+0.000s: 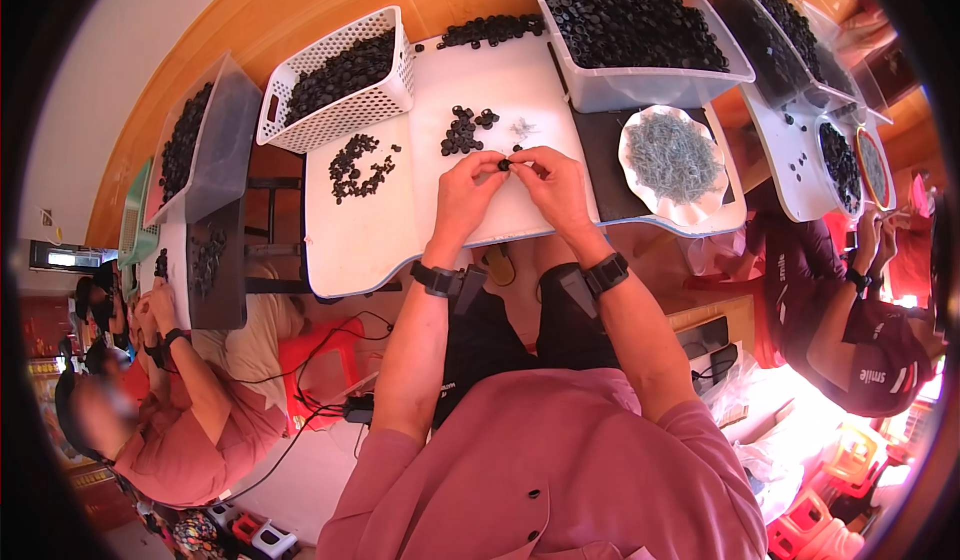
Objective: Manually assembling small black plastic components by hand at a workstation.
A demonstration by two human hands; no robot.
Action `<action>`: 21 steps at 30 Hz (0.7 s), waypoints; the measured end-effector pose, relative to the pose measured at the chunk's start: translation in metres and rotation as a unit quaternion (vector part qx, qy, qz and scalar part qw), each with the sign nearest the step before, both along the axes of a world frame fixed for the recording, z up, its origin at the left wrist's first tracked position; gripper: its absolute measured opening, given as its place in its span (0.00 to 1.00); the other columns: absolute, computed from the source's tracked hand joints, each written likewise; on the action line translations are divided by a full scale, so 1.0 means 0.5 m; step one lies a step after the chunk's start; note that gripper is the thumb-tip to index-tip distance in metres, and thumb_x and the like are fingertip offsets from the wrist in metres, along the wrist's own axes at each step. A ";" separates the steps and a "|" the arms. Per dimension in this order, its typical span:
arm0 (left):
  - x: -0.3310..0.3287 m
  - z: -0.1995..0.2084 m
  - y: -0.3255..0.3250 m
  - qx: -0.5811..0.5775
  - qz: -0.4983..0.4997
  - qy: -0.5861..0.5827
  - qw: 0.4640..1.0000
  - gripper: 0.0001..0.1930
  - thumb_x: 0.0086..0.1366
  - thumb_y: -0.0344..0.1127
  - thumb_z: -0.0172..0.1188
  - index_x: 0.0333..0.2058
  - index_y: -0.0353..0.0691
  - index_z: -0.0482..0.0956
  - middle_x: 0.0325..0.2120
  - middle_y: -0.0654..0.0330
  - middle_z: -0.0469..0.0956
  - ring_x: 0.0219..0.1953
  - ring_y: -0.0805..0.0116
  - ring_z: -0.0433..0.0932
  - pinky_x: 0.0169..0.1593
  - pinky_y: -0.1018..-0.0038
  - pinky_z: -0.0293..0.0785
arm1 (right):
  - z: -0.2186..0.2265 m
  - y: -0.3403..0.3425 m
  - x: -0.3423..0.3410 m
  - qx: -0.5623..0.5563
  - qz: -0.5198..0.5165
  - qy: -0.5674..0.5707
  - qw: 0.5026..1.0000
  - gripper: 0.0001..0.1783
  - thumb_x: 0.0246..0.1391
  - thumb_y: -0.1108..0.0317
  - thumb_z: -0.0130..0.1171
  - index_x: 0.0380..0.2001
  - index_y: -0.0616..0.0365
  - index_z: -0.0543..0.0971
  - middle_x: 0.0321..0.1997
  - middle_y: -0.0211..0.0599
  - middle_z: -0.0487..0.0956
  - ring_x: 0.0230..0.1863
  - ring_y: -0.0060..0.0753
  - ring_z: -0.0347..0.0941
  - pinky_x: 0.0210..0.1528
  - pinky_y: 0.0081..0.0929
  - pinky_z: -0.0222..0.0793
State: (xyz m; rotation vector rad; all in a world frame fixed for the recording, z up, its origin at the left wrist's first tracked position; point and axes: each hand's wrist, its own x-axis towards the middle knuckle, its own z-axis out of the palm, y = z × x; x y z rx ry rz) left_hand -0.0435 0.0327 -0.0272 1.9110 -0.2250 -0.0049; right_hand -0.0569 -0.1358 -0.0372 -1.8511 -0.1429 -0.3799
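Over the white table, my left hand and my right hand meet, fingertips pinched together. Between them is a small round black plastic part, partly hidden by the fingers; both hands grip it. Just beyond my fingers lie a pile of similar black parts and a little heap of thin, clear-grey pin-like pieces. To the left, smaller black pieces are spread on the white surface. On the right, a white scalloped plate holds many thin grey pin-like pieces.
Behind the work area stand a white perforated basket and a clear plastic bin, both full of black parts. More black parts lie between them. A seated person works at left, another at right. Cables hang beside a red stool.
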 end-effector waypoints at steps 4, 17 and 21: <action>-0.010 0.003 -0.021 0.031 0.030 -0.003 0.999 0.13 0.63 0.29 0.67 0.47 0.37 0.84 0.36 0.55 0.87 0.36 0.65 0.85 0.42 0.72 0.78 | 0.000 -0.003 0.002 0.048 0.000 0.015 0.999 0.07 0.55 0.75 0.68 0.39 0.61 0.87 0.35 0.39 0.87 0.29 0.28 0.79 0.34 0.25 0.75; -0.008 -0.016 -0.016 0.048 0.030 -0.100 0.993 0.13 0.65 0.30 0.66 0.48 0.37 0.81 0.34 0.56 0.87 0.33 0.66 0.84 0.37 0.72 0.76 | 0.005 0.006 0.005 0.047 -0.007 0.009 0.999 0.06 0.56 0.78 0.67 0.38 0.63 0.87 0.35 0.38 0.87 0.31 0.25 0.80 0.36 0.23 0.75; -0.016 -0.005 -0.016 0.050 0.023 -0.060 0.997 0.12 0.65 0.30 0.66 0.45 0.35 0.80 0.37 0.52 0.85 0.41 0.56 0.85 0.45 0.64 0.78 | 0.003 0.005 0.003 0.031 -0.007 -0.005 0.999 0.06 0.56 0.78 0.67 0.37 0.63 0.87 0.35 0.38 0.87 0.31 0.25 0.80 0.36 0.23 0.76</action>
